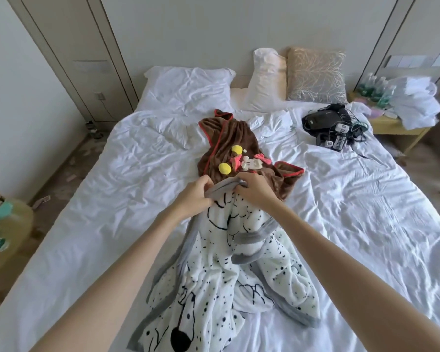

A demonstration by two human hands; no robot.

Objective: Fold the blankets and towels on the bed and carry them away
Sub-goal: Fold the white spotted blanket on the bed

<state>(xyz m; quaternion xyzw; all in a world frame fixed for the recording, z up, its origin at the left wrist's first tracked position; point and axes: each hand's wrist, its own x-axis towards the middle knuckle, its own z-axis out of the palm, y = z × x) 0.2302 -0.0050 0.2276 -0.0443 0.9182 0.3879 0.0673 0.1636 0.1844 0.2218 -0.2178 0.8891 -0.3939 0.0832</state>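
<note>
The left grip (197,196) and right grip (254,193), side by side, pinch the grey far hem of the blanket (214,288) at the middle of the bed (112,199). Its length runs from them back to the bed's near edge. The towel (229,143) lies just beyond.

Soft, bright daylight falls across the bed (117,174) from its right side, where the sheet (366,224) glints with pale glare. The bed's left side is greyer. Shadows are faint. Wide-angle bending tilts the wall panels (69,47) beyond the bed's head, and the far corners look soft.
</note>
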